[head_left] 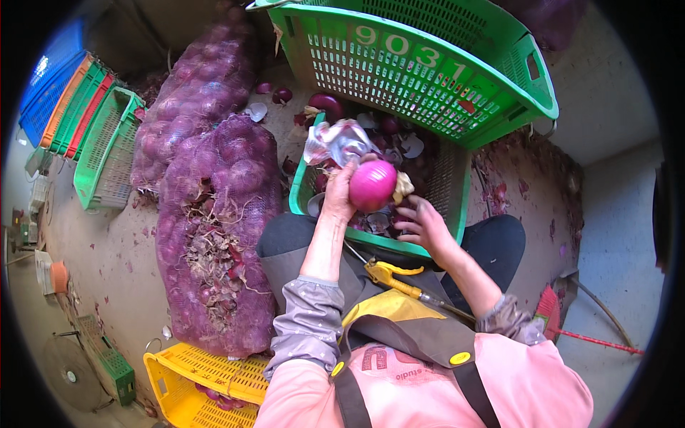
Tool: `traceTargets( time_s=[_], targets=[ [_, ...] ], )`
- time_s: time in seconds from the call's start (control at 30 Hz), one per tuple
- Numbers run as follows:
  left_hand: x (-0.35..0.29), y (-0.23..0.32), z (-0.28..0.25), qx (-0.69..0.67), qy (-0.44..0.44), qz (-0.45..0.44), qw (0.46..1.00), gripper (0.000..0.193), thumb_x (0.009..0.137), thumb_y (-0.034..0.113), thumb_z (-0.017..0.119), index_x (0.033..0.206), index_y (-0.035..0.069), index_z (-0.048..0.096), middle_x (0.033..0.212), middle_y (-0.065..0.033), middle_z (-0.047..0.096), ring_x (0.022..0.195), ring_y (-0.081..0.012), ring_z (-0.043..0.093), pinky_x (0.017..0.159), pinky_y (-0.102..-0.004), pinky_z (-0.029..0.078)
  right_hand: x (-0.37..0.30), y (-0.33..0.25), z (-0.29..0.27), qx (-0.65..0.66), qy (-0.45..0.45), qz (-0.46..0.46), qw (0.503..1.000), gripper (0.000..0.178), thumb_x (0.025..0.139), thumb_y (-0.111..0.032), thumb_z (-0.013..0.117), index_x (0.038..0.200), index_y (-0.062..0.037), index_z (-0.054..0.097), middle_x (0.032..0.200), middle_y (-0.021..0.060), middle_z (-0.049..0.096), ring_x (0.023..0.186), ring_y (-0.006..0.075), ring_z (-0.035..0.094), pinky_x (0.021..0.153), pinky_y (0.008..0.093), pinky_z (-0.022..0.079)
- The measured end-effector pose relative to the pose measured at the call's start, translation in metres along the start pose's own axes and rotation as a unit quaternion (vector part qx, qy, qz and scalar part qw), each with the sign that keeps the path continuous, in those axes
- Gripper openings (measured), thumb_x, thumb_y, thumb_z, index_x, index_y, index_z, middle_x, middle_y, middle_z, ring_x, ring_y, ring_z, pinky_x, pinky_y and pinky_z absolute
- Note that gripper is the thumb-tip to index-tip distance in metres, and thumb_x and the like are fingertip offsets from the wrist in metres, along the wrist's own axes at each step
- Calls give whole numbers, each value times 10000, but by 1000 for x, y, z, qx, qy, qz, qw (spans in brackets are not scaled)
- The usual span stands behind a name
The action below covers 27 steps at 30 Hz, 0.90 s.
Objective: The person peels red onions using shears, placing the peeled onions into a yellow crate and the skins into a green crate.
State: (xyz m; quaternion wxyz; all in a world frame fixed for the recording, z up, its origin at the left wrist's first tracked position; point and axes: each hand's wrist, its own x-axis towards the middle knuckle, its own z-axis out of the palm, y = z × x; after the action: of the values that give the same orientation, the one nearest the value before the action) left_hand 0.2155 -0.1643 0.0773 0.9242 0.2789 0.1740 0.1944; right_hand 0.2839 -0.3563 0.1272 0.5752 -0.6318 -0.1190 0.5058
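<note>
My left hand (340,191) is closed round a peeled, shiny red onion (372,185), holding it above a green crate (462,210) between my knees. Loose pale, silvery skin (344,141) hangs off the onion's far side, and a dry tan tuft (403,187) sticks out at its right. Just right of and below that tuft is my right hand (427,227), its fingers curved and apart with nothing visible in them. Onion skins and onions lie in the crate. Across my lap rests a yellow air blow gun (392,274) with a thin metal nozzle.
Two purple net sacks of onions (221,167) stand at my left. A large green crate (421,75) sits beyond the low one. A yellow crate (203,367) is at the lower left, stacked coloured crates (107,153) at far left. A red broom (549,310) lies right.
</note>
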Motion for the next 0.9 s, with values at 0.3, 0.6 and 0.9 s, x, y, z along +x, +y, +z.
traceTargets(
  time_s=[0.3, 0.6, 0.9],
  targets=[
    [13, -39, -61, -528, -14, -137, 838, 407, 904, 339, 362, 998, -16, 537, 962, -202, 594, 948, -334, 547, 909, -514, 371, 4, -37, 38, -268, 35, -272, 923, 813, 601, -284, 751, 1255, -78, 315, 1140, 134, 471, 1045, 270, 499, 874, 384, 432],
    [-87, 36, 9, -327, -41, -94, 939, 385, 811, 375, 562, 1083, 106, 518, 1020, -128, 573, 876, -279, 590, 709, -463, 496, -30, -12, 44, -378, 19, -337, 862, 851, 596, -206, 748, 1297, -58, 291, 1302, 168, 324, 1139, 306, 406, 918, 423, 360],
    [-380, 163, -170, -82, 545, 369, 749, 493, 766, 459, 466, 1038, 51, 515, 920, -128, 570, 807, -284, 565, 702, -415, 478, -33, 57, 39, -783, -25, -239, 574, 937, 510, -72, 722, 1328, -55, 264, 1228, 146, 381, 1006, 293, 453, 829, 421, 352]
  ],
)
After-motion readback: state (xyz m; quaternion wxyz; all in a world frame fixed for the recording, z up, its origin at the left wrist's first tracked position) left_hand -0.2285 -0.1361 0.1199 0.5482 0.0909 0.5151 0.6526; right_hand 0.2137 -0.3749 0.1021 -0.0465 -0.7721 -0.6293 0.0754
